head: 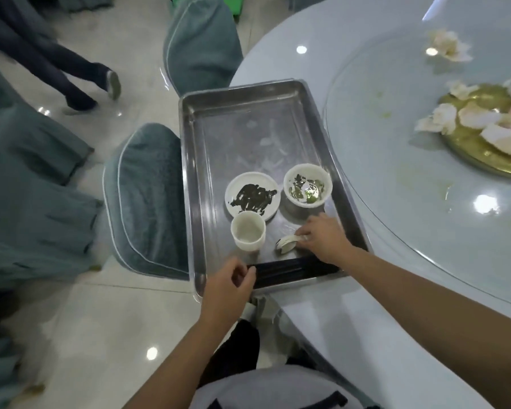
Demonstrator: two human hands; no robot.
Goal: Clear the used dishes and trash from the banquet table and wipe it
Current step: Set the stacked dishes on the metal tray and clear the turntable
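A steel tray (242, 113) lies across the table's edge and a chair. On it stand a small white plate (252, 196) smeared with dark sauce, a white bowl (307, 187) with green scraps, and a white cup (247, 231). My right hand (322, 236) pinches a white spoon (286, 243) lying on the tray floor. My left hand (227, 287) holds the end of black chopsticks (292, 271) that lie along the tray's near wall.
The round table (351, 320) has a glass turntable (410, 202) carrying a gold plate (481, 149) heaped with crumpled napkins. Teal-covered chairs (148, 199) crowd the left. A person's legs (71, 75) cross the tiled floor at upper left.
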